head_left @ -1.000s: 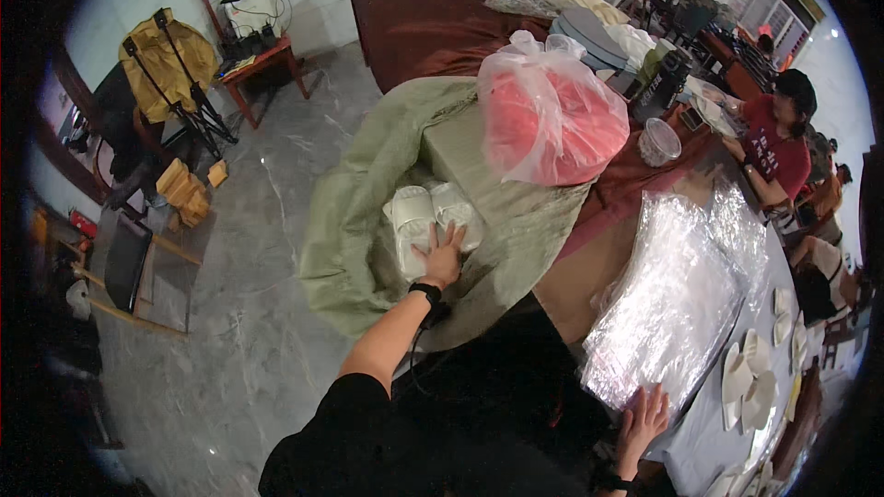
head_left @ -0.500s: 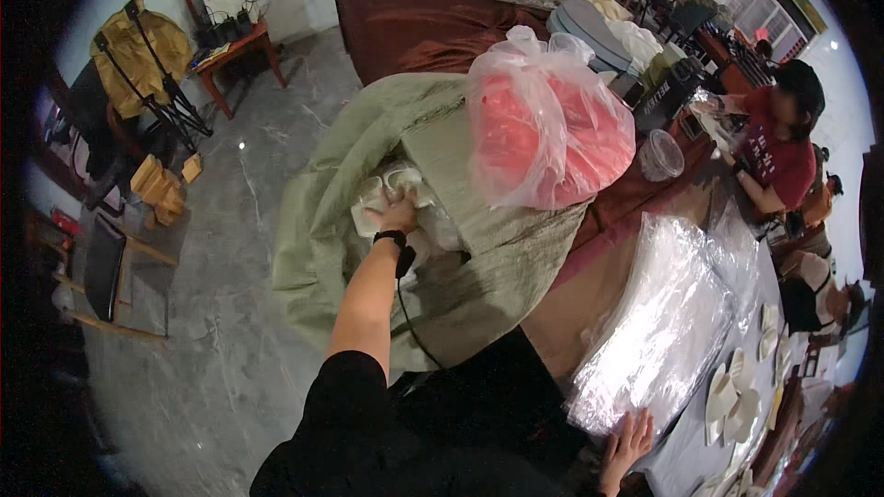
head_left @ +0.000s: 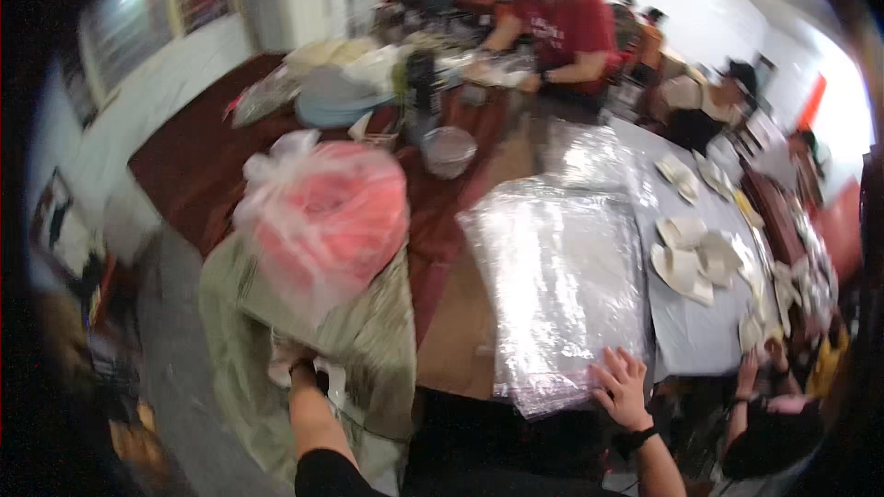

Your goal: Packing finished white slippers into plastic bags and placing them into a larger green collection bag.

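Observation:
My left hand (head_left: 290,361) reaches into the mouth of a large olive-green woven sack (head_left: 228,322) at the lower left. Motion blur and the sack's folds hide its fingers. White, plastic-wrapped things (head_left: 336,383) show beside that wrist, too smeared to identify. My right hand (head_left: 626,393) lies with spread fingers on the near right corner of a stack of clear plastic bags (head_left: 566,285). The stack is flat and shiny, at the near edge of the table. Resting partly on the sack is a translucent bag with pinkish-red contents (head_left: 331,221).
Cream curved pieces (head_left: 692,258) lie on the pale tabletop right of the bags. A clear round tub (head_left: 448,151) stands beyond them on the dark red cloth (head_left: 198,161). A person in a red shirt (head_left: 575,32) works opposite; another person's hands (head_left: 760,368) are at the right.
The view has swung to the right, so sack and bags appear farther left. My left hand stays in the sack; my right hand remains on the plastic bags and shows more fully.

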`<state>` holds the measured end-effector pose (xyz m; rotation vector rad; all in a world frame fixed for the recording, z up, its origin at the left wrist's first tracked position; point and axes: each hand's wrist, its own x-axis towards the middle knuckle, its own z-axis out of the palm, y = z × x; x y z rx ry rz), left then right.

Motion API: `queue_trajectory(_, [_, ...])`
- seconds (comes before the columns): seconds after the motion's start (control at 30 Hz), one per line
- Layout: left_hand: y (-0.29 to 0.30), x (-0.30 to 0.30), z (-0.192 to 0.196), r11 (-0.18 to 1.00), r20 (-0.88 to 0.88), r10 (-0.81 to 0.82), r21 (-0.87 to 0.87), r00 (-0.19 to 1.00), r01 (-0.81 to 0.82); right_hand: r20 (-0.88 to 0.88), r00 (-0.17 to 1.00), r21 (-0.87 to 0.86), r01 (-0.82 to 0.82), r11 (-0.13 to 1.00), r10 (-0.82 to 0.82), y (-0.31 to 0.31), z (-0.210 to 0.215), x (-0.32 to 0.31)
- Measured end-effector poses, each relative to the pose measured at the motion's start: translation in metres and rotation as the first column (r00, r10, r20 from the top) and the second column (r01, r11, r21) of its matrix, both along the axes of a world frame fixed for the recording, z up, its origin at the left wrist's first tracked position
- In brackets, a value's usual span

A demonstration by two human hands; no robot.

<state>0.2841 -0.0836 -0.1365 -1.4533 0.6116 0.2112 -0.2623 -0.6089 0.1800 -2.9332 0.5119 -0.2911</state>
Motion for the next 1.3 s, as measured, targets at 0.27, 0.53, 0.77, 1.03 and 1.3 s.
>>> queue_trajectory(0.27, [-0.043,-0.040,0.033,0.626,-0.006,-0.232,0.764,0.973,0.155,-0.003,1.000,-0.086,0.011,0.996,-0.011,-0.005,-0.007,-0.017])
queue_trajectory(0.53, [-0.035,-0.074,0.107,-0.534,-0.493,0.321,-0.799,0.808,-0.275,0.063,0.996,-0.089,-0.051,0.995,0.057,-0.006,-0.011,-0.012])
queue_trajectory(0.77, [-0.116,-0.193,0.280,-0.311,-0.129,0.407,-0.950,0.904,0.005,0.162,0.985,-0.056,-0.054,0.997,0.063,-0.009,-0.026,-0.015])
queue_trajectory(1.03, [-0.162,-0.266,0.344,-0.557,0.187,-0.322,-0.830,0.928,-0.025,0.348,0.936,-0.001,-0.055,0.999,0.052,-0.008,-0.026,-0.019])
queue_trajectory(1.3, [-0.294,-0.312,0.369,-0.220,0.054,-0.917,-0.896,0.396,-0.386,0.573,0.813,0.053,0.094,0.994,-0.107,-0.012,-0.040,-0.017])
